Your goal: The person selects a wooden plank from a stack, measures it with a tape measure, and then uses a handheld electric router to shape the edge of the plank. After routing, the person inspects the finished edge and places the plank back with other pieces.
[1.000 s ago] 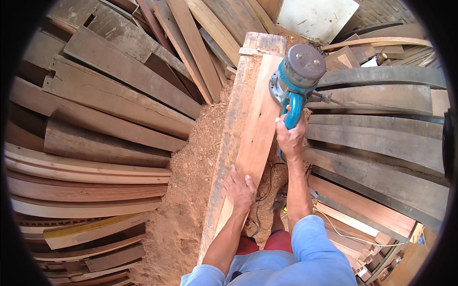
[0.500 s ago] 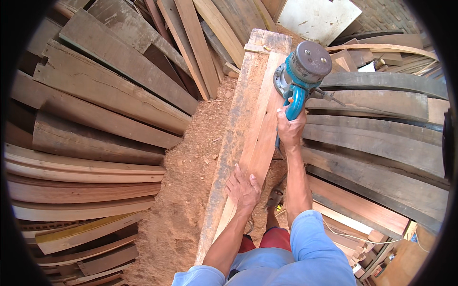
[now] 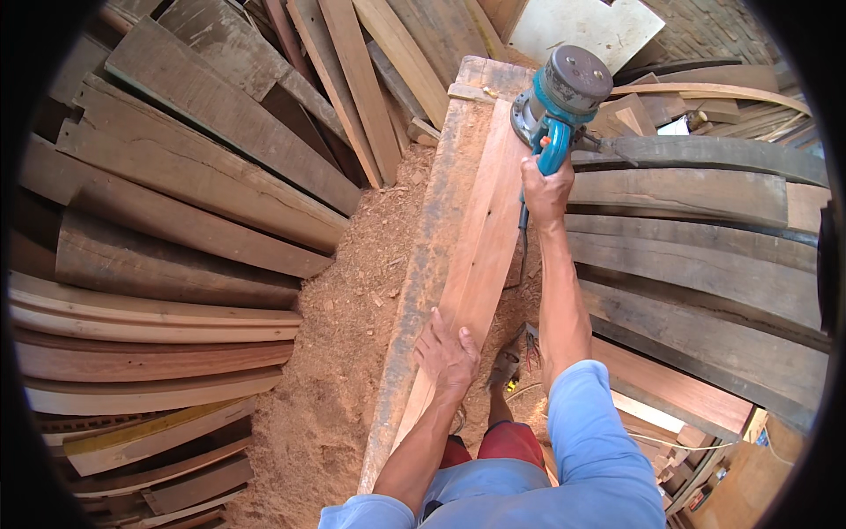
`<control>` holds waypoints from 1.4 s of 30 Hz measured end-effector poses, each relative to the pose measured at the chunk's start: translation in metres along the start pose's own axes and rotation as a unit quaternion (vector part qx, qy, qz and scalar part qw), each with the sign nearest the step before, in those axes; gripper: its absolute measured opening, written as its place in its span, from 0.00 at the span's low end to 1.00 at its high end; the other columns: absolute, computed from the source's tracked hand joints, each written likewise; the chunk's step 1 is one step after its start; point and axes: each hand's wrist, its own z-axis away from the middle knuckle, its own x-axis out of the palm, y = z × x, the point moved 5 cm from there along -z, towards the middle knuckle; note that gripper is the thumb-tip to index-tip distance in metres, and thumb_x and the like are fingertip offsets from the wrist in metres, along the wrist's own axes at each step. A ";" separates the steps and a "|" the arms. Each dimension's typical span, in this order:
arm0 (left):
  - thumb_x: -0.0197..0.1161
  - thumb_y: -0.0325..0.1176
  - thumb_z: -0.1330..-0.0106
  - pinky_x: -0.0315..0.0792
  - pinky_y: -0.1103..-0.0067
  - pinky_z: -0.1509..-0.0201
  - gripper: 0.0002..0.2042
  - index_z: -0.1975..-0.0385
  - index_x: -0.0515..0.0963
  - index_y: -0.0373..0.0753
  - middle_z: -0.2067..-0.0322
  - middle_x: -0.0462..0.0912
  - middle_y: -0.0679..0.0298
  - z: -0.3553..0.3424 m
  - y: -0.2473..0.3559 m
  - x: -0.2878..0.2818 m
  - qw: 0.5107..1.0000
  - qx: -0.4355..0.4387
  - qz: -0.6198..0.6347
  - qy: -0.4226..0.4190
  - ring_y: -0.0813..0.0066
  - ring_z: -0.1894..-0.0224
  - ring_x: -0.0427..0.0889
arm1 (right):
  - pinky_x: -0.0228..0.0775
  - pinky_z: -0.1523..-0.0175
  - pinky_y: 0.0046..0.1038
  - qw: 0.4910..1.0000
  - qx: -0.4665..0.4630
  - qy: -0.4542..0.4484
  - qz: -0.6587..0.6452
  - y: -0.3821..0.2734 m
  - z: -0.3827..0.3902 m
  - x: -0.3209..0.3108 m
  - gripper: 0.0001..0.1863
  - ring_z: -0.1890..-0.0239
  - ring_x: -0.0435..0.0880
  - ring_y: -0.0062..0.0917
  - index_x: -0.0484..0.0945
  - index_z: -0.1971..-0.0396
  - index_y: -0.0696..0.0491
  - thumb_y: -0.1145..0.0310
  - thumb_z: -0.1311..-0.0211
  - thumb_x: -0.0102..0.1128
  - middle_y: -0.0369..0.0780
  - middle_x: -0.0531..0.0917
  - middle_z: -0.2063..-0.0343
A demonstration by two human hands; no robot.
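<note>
A teal router with a dark round motor top (image 3: pixel 577 79) sits at the far right edge of a long reddish wooden plank (image 3: pixel 480 229). My right hand (image 3: pixel 548 187) is wrapped round the router's teal handle, and its cord hangs down beside my forearm. The plank lies along a worn, dust-covered workbench board (image 3: pixel 421 256). Lower down, my left hand (image 3: pixel 447 353) rests flat on the plank with its fingers spread. A small wooden block (image 3: pixel 472 92) lies across the bench board by the plank's far end.
Stacked timber planks (image 3: pixel 176 220) line the left side, and curved dark boards (image 3: pixel 696 238) fill the right. Sawdust and shavings (image 3: pixel 344 353) cover the floor. A pale panel (image 3: pixel 586 31) leans at the back. My foot (image 3: pixel 504 366) is beside the bench, near a thin cord.
My right hand has pushed the router farther away and slightly to the right along the plank's edge. My left hand has stayed nearly in place on the plank.
</note>
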 end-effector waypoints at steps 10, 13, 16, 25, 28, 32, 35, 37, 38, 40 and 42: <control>0.56 0.46 0.29 0.58 0.51 0.36 0.34 0.27 0.58 0.38 0.38 0.70 0.46 0.000 -0.002 0.004 1.000 -0.005 -0.001 0.023 0.45 0.39 0.68 | 0.75 0.52 0.35 0.997 -0.025 -0.032 0.069 -0.040 0.067 -0.020 0.21 0.62 0.82 0.29 0.72 0.49 0.61 0.75 0.44 0.62 0.43 0.80 0.64; 0.54 0.46 0.28 0.59 0.51 0.36 0.34 0.26 0.57 0.39 0.38 0.70 0.46 0.001 -0.003 0.005 1.000 -0.003 0.004 0.019 0.44 0.39 0.68 | 0.75 0.51 0.34 0.997 0.002 -0.038 0.070 -0.049 0.113 -0.029 0.21 0.62 0.82 0.29 0.73 0.50 0.61 0.75 0.44 0.63 0.42 0.80 0.64; 0.53 0.46 0.28 0.58 0.51 0.35 0.33 0.26 0.56 0.39 0.38 0.70 0.46 0.001 -0.004 0.005 1.000 0.002 0.002 0.023 0.44 0.39 0.68 | 0.75 0.51 0.34 0.999 -0.004 -0.032 0.037 -0.053 0.145 -0.031 0.21 0.63 0.81 0.28 0.72 0.50 0.60 0.76 0.44 0.64 0.41 0.79 0.65; 0.53 0.45 0.28 0.57 0.50 0.35 0.34 0.26 0.55 0.37 0.37 0.69 0.43 0.001 -0.003 0.006 1.000 0.015 0.007 0.013 0.43 0.39 0.67 | 0.74 0.50 0.31 0.998 -0.006 -0.061 0.022 -0.045 0.127 -0.019 0.19 0.65 0.79 0.25 0.72 0.51 0.60 0.77 0.42 0.64 0.38 0.77 0.68; 0.54 0.45 0.29 0.56 0.50 0.35 0.34 0.26 0.55 0.37 0.37 0.68 0.42 0.001 -0.004 0.004 1.000 0.014 0.011 0.012 0.42 0.39 0.67 | 0.74 0.50 0.31 0.998 0.027 -0.065 0.005 -0.047 0.123 -0.016 0.19 0.66 0.78 0.23 0.72 0.51 0.61 0.78 0.42 0.64 0.37 0.76 0.69; 0.54 0.44 0.29 0.56 0.50 0.36 0.35 0.26 0.54 0.37 0.37 0.68 0.42 0.002 -0.001 0.001 1.000 0.020 0.019 0.014 0.42 0.39 0.67 | 0.73 0.51 0.29 0.999 0.003 -0.038 0.011 -0.046 0.115 -0.015 0.19 0.67 0.77 0.20 0.72 0.51 0.61 0.78 0.43 0.63 0.35 0.75 0.71; 0.55 0.44 0.29 0.57 0.50 0.36 0.35 0.26 0.53 0.37 0.37 0.68 0.42 0.002 -0.003 0.004 0.999 0.023 0.016 0.017 0.42 0.39 0.67 | 0.73 0.54 0.28 0.999 0.009 -0.032 0.000 -0.039 0.106 -0.014 0.19 0.68 0.76 0.18 0.72 0.51 0.60 0.79 0.43 0.64 0.34 0.74 0.71; 0.55 0.44 0.29 0.57 0.50 0.36 0.35 0.26 0.53 0.37 0.38 0.68 0.42 0.002 -0.003 0.004 0.999 0.024 0.018 0.020 0.42 0.39 0.67 | 0.73 0.55 0.27 0.999 0.007 -0.038 0.014 -0.045 0.097 -0.011 0.20 0.68 0.76 0.18 0.72 0.50 0.59 0.78 0.44 0.64 0.33 0.74 0.71; 0.55 0.43 0.29 0.57 0.50 0.36 0.35 0.26 0.53 0.37 0.38 0.68 0.42 0.002 -0.004 0.004 0.999 0.021 0.016 0.019 0.42 0.39 0.67 | 0.73 0.56 0.26 0.999 0.006 -0.041 0.022 -0.047 0.093 -0.010 0.21 0.68 0.75 0.18 0.72 0.50 0.59 0.78 0.44 0.64 0.33 0.75 0.71; 0.56 0.43 0.30 0.57 0.50 0.36 0.36 0.26 0.53 0.36 0.38 0.68 0.41 0.002 -0.002 0.003 1.000 0.021 0.013 0.018 0.42 0.40 0.67 | 0.72 0.57 0.26 0.999 0.006 -0.041 0.019 -0.039 0.085 -0.010 0.21 0.68 0.76 0.18 0.72 0.50 0.59 0.78 0.44 0.64 0.33 0.75 0.71; 0.56 0.43 0.30 0.58 0.50 0.37 0.35 0.26 0.54 0.36 0.38 0.68 0.41 0.002 -0.001 0.003 1.000 0.022 0.013 0.018 0.42 0.40 0.68 | 0.72 0.57 0.26 0.999 0.011 -0.042 0.016 -0.035 0.077 -0.009 0.21 0.68 0.76 0.18 0.73 0.49 0.59 0.78 0.44 0.64 0.33 0.75 0.71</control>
